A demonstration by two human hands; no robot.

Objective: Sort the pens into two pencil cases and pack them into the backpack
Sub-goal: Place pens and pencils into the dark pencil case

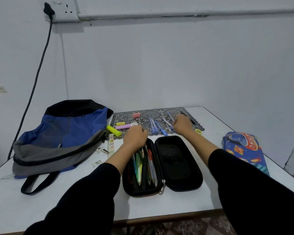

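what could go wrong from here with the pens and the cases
The right hand seems to grip two blue pens at once; one might slip onto the mat. The rocket-print case lies near the right edge of the table, where the right sleeve could nudge it off.

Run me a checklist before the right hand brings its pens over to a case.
1. Black pencil case open: ok, lies flat, right half empty.
2. Right hand gripping blue pens on the mat: ok, fingers curled round them.
3. Left hand clear of the case: not ok, it sits over the filled half's far end.
4. Space-print case open: not ok, looks shut.
5. Backpack opening unzipped: cannot tell.
6. Mat cleared of pens: not ok, loose blue pens lie beside the right hand.
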